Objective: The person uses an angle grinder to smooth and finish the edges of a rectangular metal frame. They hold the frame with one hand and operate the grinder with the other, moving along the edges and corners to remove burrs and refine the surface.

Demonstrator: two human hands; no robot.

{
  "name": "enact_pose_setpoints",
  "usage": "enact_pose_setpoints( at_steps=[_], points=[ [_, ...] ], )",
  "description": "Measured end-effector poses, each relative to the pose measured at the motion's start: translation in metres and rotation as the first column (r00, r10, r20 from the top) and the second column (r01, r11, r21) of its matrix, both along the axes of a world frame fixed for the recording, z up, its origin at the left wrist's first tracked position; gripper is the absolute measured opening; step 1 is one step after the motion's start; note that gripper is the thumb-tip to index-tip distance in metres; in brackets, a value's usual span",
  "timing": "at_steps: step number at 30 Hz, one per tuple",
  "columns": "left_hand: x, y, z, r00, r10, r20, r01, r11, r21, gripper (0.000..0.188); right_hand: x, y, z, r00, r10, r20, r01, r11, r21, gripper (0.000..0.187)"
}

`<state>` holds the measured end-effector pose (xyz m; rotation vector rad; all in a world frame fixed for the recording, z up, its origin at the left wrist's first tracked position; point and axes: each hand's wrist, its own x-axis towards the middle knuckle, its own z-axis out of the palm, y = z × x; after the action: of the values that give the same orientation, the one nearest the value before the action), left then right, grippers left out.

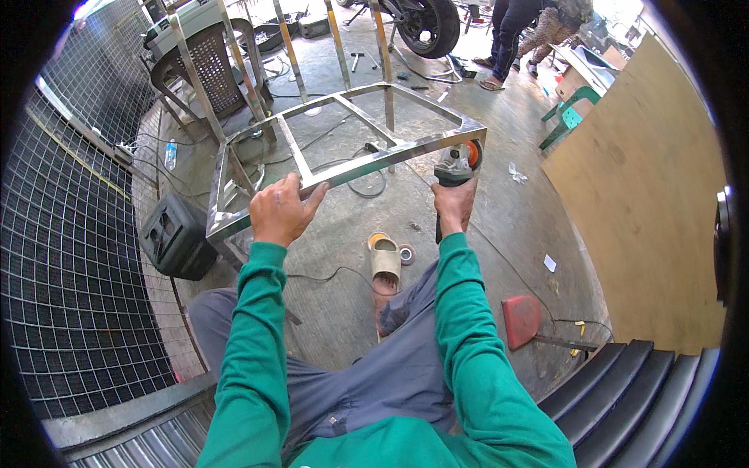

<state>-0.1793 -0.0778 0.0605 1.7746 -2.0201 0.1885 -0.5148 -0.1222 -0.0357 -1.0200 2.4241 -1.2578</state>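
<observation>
A welded metal frame (pixel 367 162) of square tubing stands before me, its several legs rising at the far side. My left hand (pixel 279 212) grips the near rail of it, fingers over the tube and thumb along the front. An angle grinder (pixel 452 170) with an orange disc (pixel 473 154) is in my right hand (pixel 455 204), closed around its body. The disc is at the frame's right corner; whether it touches the metal I cannot tell. A cord trails from the grinder across the floor.
Spare discs (pixel 406 254) lie by my sandalled foot (pixel 385 261). A dark green plastic case (pixel 176 236) sits left near a wire mesh panel (pixel 78 257). A plywood sheet (pixel 636 203) leans right; a red object (pixel 521 320) lies below. People (pixel 515 35) and a motorcycle wheel (pixel 429 27) are behind.
</observation>
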Motion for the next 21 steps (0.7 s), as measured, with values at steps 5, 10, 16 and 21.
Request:
enact_pose_setpoints(
  at_steps=[5,10,16,21],
  points=[
    [-0.001,0.002,-0.002,1.0,-0.003,-0.005,0.003,1.0,0.016,0.061,-0.003,0.001,-0.001,0.998,0.008,0.057,-0.019,0.982,0.19,0.08],
    [0.001,0.004,-0.006,1.0,-0.018,-0.015,0.017,0.999,-0.037,0.06,-0.008,-0.001,-0.006,0.997,0.03,0.071,-0.037,0.994,0.106,0.074],
    [0.002,0.001,-0.004,1.0,-0.015,-0.014,0.015,1.0,-0.012,0.061,-0.023,0.014,-0.025,0.969,0.104,0.222,-0.062,0.98,-0.187,0.05],
    [0.002,0.001,-0.006,1.0,-0.005,0.001,0.005,1.0,-0.011,0.063,-0.065,0.039,-0.024,0.865,0.141,0.482,0.002,0.959,-0.284,0.044]
  ],
)
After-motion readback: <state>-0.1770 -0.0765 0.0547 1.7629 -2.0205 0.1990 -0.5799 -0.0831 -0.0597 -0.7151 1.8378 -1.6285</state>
